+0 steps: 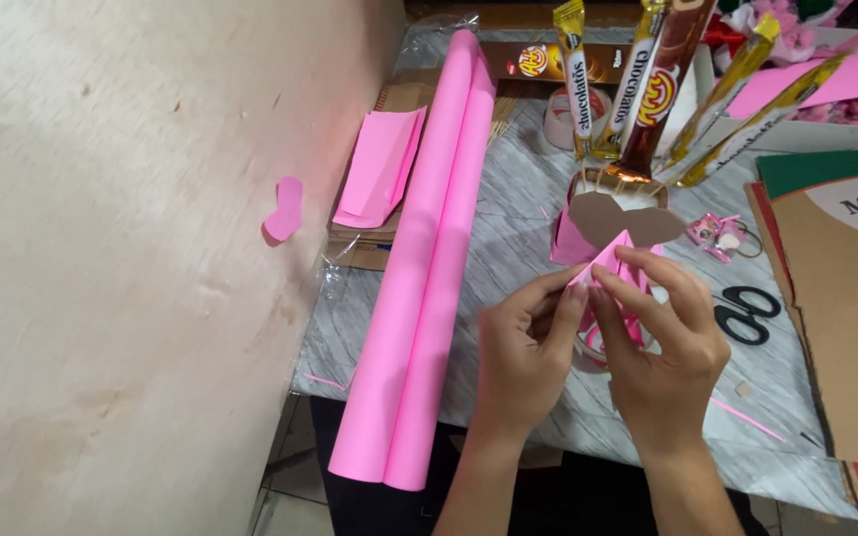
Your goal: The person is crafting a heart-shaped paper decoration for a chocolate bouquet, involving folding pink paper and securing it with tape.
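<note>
Pinching a small folded piece of pink paper [606, 266], both hands work close together over the marbled grey table [528, 248], near its front edge. Left hand [523, 342]: thumb and forefinger closed on the left edge of the paper piece, remaining fingers curled below. Right hand [662, 342]: fingertips closed on the right side of the same piece, forefinger laid along its fold. The paper piece stands point up between the two hands, held above a roll of clear tape [593, 349] that is mostly hidden under the fingers.

Just behind the paper piece: a brown cardboard heart [620, 218], fixed to the front of a small pink holder [570, 238]. Several wrapped chocolate bars on sticks [647, 89] rise from that holder and fan outward toward the back.

Left of the hands: a long roll of pink paper [429, 268] lies lengthwise from the far side of the table to past the near edge, overhanging it. Beside the roll's far end, a folded pink sheet [381, 164] rests on flat cardboard. A small pink cut-out [284, 210] sticks to the pale wall [101, 248] at left.

Right of the hands: black-handled scissors [747, 313] lie on the table, apart from the right hand. Beyond them, flattened cardboard boxes [846, 298] are stacked at the table's right edge. A thin pink paper strip [747, 417] lies near the right wrist.
</note>
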